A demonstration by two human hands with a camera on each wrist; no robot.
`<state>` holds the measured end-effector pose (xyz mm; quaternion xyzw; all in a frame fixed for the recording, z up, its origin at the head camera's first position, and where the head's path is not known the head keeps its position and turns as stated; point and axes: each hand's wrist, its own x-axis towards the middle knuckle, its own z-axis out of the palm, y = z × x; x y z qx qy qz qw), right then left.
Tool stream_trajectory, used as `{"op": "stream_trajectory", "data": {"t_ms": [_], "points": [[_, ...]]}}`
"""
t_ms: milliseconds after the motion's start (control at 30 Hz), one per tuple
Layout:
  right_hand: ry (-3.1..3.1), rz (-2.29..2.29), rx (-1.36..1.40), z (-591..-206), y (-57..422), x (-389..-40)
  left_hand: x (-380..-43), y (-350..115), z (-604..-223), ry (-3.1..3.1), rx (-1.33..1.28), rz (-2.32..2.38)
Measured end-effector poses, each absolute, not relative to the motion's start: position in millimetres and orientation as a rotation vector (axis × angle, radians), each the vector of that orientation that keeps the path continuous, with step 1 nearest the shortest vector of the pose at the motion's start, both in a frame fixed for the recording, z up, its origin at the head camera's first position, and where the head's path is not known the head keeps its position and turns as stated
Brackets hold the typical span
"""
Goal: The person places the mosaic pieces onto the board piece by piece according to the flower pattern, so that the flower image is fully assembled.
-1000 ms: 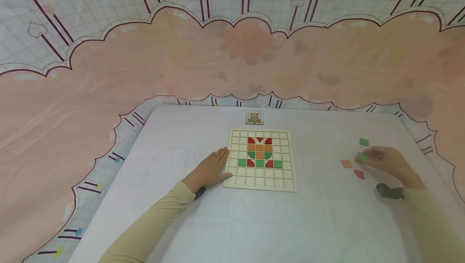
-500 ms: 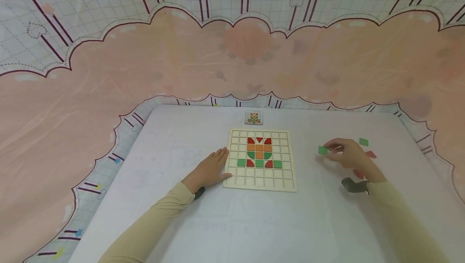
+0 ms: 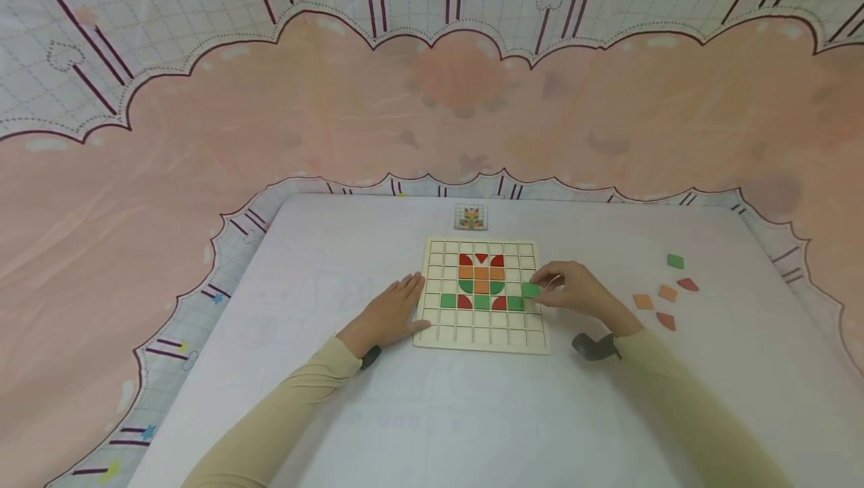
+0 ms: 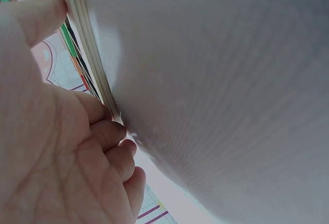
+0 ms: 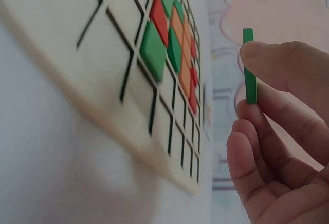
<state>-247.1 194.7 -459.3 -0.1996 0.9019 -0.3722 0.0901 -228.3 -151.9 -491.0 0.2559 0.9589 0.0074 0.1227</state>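
Observation:
My right hand (image 3: 579,293) pinches a green square tile (image 3: 530,290) between thumb and fingers. It is over the right side of the wooden grid board (image 3: 481,338), and the right wrist view shows the tile (image 5: 250,70) edge-on, apart from the board. Red, orange and green pieces fill several of the board's cells, with a green square (image 3: 515,303) at the right end of the lowest filled row. Against the board's left edge lies my left hand (image 3: 385,315), fingers straight. Its thumb (image 4: 49,16) touches that edge in the left wrist view.
Behind the board lies a small pattern card (image 3: 471,217). Loose pieces are on the white table (image 3: 432,428) at the right: a green tile (image 3: 676,261), orange tiles (image 3: 643,301) and red pieces (image 3: 665,321). A patterned cloth (image 3: 337,121) hangs beyond the table.
My right hand has carried the green tile leftward from the loose pieces to over the board's right side. My left hand stays at the board's left edge.

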Motion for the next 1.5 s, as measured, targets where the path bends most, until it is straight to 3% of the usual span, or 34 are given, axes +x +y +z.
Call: {"op": "stream_trajectory", "data": {"t_ms": [367, 600, 1500], "points": [[2.567, -1.126, -0.777, -469.8, 148.4, -242.7, -228.5, -151.8, -490.0, 2.792, 0.741, 0.025], [2.536, -1.095, -0.724, -476.5, 133.2, -241.6, -228.3, -152.0, -490.3, 2.782, 0.72, 0.052], [2.576, -0.997, -0.821, -483.9, 119.5, -240.1, -227.4, -152.0, -489.3, 2.795, 0.739, 0.024]]}}
